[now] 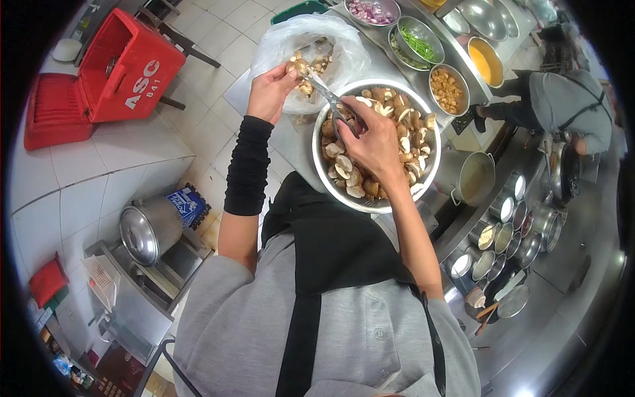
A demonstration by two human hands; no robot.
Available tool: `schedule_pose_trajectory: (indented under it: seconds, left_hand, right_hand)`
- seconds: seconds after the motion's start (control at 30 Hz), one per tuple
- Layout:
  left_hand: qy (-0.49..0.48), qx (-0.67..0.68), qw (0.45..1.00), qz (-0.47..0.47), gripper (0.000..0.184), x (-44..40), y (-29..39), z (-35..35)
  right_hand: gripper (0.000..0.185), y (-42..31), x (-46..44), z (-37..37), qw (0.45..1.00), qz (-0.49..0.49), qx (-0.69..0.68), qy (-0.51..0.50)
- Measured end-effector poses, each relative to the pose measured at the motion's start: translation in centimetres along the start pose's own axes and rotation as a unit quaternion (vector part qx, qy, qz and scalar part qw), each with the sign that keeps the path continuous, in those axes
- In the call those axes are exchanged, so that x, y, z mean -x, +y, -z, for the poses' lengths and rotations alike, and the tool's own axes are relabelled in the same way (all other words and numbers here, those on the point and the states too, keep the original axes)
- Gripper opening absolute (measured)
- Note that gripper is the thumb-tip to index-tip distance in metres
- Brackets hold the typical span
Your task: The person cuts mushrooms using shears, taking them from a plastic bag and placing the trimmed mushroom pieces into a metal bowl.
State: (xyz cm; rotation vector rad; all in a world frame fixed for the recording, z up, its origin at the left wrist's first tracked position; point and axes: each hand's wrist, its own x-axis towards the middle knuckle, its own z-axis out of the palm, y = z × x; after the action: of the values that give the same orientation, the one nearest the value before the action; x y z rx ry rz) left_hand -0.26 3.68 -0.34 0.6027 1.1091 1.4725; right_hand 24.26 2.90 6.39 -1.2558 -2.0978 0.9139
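Observation:
Over a clear plastic bag, my left hand pinches a brown mushroom. My right hand has its fingers in the handles of a pair of scissors, whose blades reach up to that mushroom. More mushroom pieces lie inside the bag. Below my right hand, a round white-rimmed colander holds many brown mushrooms, several of them cut and showing pale insides.
Bowls of chopped purple onion, green vegetables and orange-brown cubes stand at the upper right. A co-worker stands at the stove side. A red cooler is at left.

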Motion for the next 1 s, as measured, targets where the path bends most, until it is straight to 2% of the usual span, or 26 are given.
schedule_pose_trajectory:
  seconds: [0.2,0.4,0.5,0.53,0.63,0.67,0.8,0.9,0.97,1.0]
  left_hand:
    - [-0.011,-0.004,1.0,-0.001,0.046,0.4,0.2,0.0]
    - [0.021,-0.06,0.998,0.01,0.043,-0.2,-1.1,1.4]
    - [0.053,-0.083,0.995,0.023,0.04,-0.2,-1.2,1.6]
    - [0.061,-0.085,0.994,0.019,0.039,-0.1,-0.9,1.2]
    - [0.072,-0.066,0.994,0.041,0.037,0.8,0.4,-0.1]
    - [0.071,-0.057,0.994,0.056,0.037,1.3,0.7,-0.8]
    - [-0.001,-0.05,0.997,0.051,0.039,3.6,0.1,-4.5]
    - [-0.059,-0.043,0.995,0.072,0.04,5.5,-1.8,-7.1]
    - [-0.08,-0.029,0.987,0.138,0.04,6.6,-3.1,-8.8]
    - [-0.104,-0.061,0.982,0.143,0.038,7.0,-3.7,-9.3]
  right_hand:
    - [0.043,0.2,-0.7,-0.3,1.0,-0.011,0.018,-0.01]
    - [0.038,0.7,-1.6,-0.6,0.999,-0.012,0.003,-0.048]
    - [0.036,-0.3,-1.7,0.7,0.987,-0.114,-0.066,-0.093]
    - [0.037,1.3,-1.2,-0.1,0.992,-0.088,-0.075,-0.055]
    - [0.037,1.9,0.9,0.7,0.983,-0.124,-0.13,-0.026]
    - [0.037,3.0,2.1,0.3,0.973,-0.133,-0.189,-0.016]
    - [0.038,2.8,6.7,2.6,0.949,-0.195,-0.246,-0.016]
    - [0.037,3.8,10.2,3.6,0.941,-0.202,-0.27,-0.002]
    - [0.038,3.1,11.7,4.5,0.929,-0.207,-0.306,0.013]
    - [0.039,2.8,12.3,4.9,0.921,-0.209,-0.329,0.023]
